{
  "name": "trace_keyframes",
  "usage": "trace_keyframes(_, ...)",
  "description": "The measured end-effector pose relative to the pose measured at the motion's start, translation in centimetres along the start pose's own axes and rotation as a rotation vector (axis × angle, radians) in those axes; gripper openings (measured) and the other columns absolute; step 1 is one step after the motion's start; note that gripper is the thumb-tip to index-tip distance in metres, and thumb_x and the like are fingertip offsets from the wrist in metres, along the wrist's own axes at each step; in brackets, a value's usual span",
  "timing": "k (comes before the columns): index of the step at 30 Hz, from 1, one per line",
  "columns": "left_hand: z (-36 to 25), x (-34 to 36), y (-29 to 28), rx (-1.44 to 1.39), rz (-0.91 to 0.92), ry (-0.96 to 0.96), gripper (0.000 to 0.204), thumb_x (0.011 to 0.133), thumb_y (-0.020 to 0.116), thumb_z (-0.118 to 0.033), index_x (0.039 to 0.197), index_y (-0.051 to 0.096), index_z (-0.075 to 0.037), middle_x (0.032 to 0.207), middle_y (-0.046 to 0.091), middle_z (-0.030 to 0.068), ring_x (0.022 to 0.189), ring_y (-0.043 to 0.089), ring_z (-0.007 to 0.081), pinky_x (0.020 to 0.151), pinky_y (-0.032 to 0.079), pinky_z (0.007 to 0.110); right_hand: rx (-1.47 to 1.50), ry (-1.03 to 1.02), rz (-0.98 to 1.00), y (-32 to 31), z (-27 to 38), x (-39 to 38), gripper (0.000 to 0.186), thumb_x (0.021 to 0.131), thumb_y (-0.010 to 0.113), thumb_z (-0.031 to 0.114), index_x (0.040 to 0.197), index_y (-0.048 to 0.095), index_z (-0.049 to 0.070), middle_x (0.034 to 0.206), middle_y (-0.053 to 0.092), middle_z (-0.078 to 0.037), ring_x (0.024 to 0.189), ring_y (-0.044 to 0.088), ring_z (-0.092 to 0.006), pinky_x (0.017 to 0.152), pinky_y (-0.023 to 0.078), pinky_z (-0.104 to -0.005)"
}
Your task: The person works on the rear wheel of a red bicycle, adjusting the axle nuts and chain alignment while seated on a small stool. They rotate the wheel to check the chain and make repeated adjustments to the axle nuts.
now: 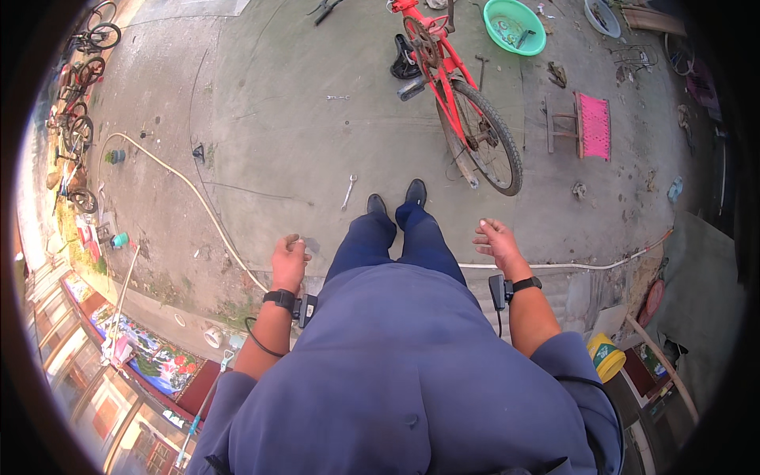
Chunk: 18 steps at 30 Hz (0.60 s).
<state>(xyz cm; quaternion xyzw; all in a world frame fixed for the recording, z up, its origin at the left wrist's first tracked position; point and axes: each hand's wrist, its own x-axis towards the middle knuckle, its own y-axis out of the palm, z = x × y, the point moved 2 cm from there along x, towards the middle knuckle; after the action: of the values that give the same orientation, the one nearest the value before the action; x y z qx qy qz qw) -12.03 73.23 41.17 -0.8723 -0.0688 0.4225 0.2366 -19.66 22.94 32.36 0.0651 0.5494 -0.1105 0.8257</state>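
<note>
Both of my hands hang in the air at my sides, with nothing visible in either. My left hand [290, 260] is open, its fingers loosely bent, apart from everything around it. Also open is my right hand [497, 240], fingers stretched inward; it is nearest to the bicycle wheel [484, 138] but does not touch it. Ahead to the right is a red bicycle [451, 79] with a black saddle [404, 58] and a dirty chainring [423, 43]. One wrench [349, 192] lies on the concrete before my shoes, and a smaller wrench [338, 97] lies farther off.
A green basin [514, 28] with items in it stands far right, near a stool with a pink woven seat [594, 127]. A pale hose [182, 178] curves over the ground on the left. Several parked bicycles [79, 131] line the left edge. A yellow container [606, 360] is behind my right arm.
</note>
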Motion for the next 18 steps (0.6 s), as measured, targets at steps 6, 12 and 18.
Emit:
trace_keyframes(6, -0.9, 1.5, 0.0, -0.024, -0.008, 0.0, 0.039, 0.097, 0.06, -0.022, 0.128, 0.057, 0.003, 0.107, 0.069, 0.0136, 0.072, 0.067, 0.0138, 0.064, 0.052, 0.028, -0.055, 0.034, 0.058, 2.5, 1.7, 3.3, 0.046, 0.096, 0.067, 0.038, 0.131, 0.056, 0.01, 0.111, 0.064, -0.006, 0.09, 0.068, -0.0193, 0.074, 0.056, -0.0343)
trace_keyframes(12, -2.0, 6.3, -0.4, -0.035, 0.029, -0.027, 0.04, 0.096, 0.061, -0.021, 0.127, 0.057, 0.004, 0.105, 0.07, 0.0127, 0.071, 0.067, 0.0137, 0.062, 0.051, 0.026, -0.249, -0.039, 0.017, 6.8, 2.8, 8.8, 0.036, 0.096, 0.068, 0.035, 0.119, 0.062, 0.008, 0.106, 0.067, -0.005, 0.087, 0.067, -0.0167, 0.072, 0.055, -0.0321)
trace_keyframes(18, -1.2, 17.4, 0.7, -0.057, 0.226, -0.063, 0.035, 0.098, 0.061, -0.018, 0.127, 0.057, 0.002, 0.103, 0.068, 0.0097, 0.074, 0.065, 0.0119, 0.065, 0.051, 0.025, -0.426, -0.205, 0.008, 15.7, 4.2, 18.7, 0.026, 0.094, 0.07, 0.026, 0.107, 0.067, 0.004, 0.092, 0.067, -0.004, 0.078, 0.065, -0.012, 0.066, 0.053, -0.0271)
